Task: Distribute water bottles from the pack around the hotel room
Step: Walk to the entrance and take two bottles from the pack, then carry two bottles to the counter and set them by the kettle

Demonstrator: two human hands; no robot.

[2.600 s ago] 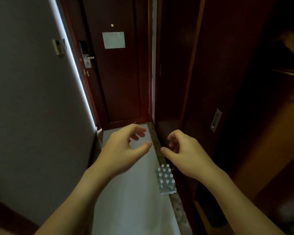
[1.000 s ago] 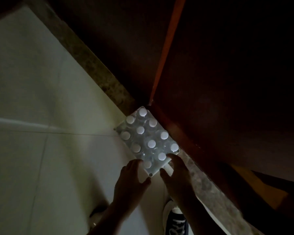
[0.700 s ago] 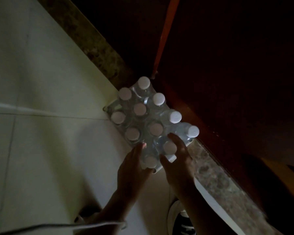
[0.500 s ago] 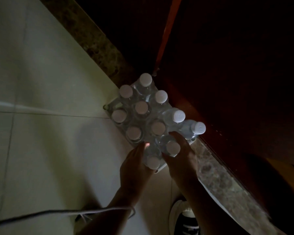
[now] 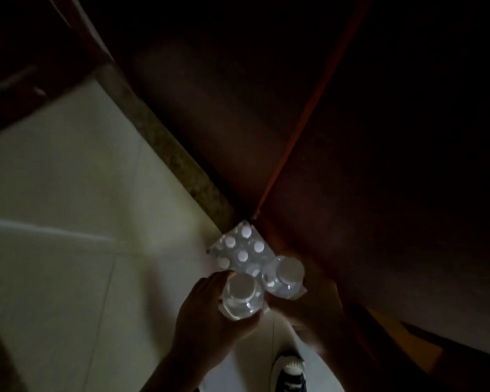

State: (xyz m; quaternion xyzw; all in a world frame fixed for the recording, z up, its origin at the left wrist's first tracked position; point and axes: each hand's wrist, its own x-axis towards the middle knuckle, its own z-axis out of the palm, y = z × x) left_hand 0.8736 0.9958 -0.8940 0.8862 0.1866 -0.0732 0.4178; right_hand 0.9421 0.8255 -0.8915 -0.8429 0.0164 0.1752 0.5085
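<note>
A shrink-wrapped pack of clear water bottles with white caps stands on the pale floor tile against a dark wooden panel. My left hand is wrapped around one water bottle, held upright above the floor and nearer the camera than the pack. My right hand grips a second water bottle beside it, also lifted. Both bottles show their white caps from above. The light is very dim.
A dark wooden wardrobe panel with an orange edge rises on the right. A speckled stone strip runs along its base. Pale floor tiles spread to the left. My dark shoe with a white toe is at the bottom.
Both hands have pulled a bottle each out of the pack's near end and raised them toward the camera. The view has pulled back from the pack, which stays on the floor.
</note>
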